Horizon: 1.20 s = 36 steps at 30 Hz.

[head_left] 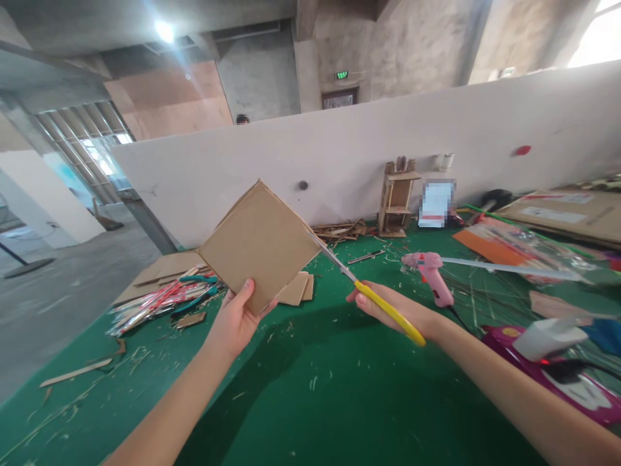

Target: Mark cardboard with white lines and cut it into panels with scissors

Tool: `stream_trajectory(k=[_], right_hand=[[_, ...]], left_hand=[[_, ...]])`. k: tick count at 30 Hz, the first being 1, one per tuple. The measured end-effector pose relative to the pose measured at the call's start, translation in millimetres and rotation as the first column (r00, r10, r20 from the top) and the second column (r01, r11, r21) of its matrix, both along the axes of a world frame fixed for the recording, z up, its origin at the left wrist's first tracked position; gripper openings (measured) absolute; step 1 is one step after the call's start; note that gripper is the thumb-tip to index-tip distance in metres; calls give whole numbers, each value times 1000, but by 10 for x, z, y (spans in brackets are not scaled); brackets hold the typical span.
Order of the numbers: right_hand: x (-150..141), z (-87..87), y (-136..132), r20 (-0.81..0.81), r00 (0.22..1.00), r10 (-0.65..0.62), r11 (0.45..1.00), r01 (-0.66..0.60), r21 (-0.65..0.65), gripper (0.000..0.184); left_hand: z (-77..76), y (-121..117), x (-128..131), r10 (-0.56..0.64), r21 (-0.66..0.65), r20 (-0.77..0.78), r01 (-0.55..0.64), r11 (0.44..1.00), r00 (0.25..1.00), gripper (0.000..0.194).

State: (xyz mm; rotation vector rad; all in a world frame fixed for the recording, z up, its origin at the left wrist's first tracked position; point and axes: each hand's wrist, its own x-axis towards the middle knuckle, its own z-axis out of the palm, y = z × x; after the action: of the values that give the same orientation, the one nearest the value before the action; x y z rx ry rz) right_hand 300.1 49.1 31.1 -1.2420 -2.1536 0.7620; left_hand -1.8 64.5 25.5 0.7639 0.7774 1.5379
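My left hand [239, 318] grips a square piece of brown cardboard [259, 243] by its lower corner, thumb on the near face. The piece is raised above the table with one corner pointing up, and its upper edges look doubled. In my right hand [383, 303] is a pair of scissors [388, 309] with yellow handles. Their blades reach up and left to the cardboard's right edge; whether they are around the edge or just beside it I cannot tell. Smaller cardboard pieces [297, 289] lie on the table behind my left hand.
On the green table [310, 401], a pink glue gun [431, 275] stands at right near a purple power strip [572, 369]. Pliers [196, 294] and wrapped sticks [150, 304] lie left. A cardboard shelf model [398, 200] stands by the white partition [233, 165].
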Motion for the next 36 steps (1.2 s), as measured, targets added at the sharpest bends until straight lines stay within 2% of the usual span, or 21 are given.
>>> stream_trajectory(k=[3,7,12,15,22,30,33,36], right_hand=[[-23,-28,33,42,998,-54,998,53,28,54],[-68,-40,42,172,966,-195,976,174,128,51],[-85,-33,1,248,934,-257,955,207,211,50],[-70,-52,-13,250,934,-257,954,203,222,49],[-48,-47,-37,232,966,-118,977,71,202,46],[-59,12,-75,206,948,-244,950,192,246,44],[-50,-9,-78,213,947,-241,949,183,258,42],[-54,-49,-67,215,960,-181,956,121,267,41]], left_hand=[[39,-28,26,-3,7,-11,3,1000,1000,34],[82,-69,61,2,11,-22,-2,1000,1000,33],[59,-70,92,-11,9,-29,12,1000,1000,32],[31,-57,84,-22,-2,-36,22,1000,999,33],[41,-96,107,-65,19,-72,67,998,995,38],[56,-137,113,-89,51,-103,95,994,991,43],[64,-146,109,-83,49,-102,89,995,991,43],[54,-158,129,-91,53,-106,97,994,990,44]])
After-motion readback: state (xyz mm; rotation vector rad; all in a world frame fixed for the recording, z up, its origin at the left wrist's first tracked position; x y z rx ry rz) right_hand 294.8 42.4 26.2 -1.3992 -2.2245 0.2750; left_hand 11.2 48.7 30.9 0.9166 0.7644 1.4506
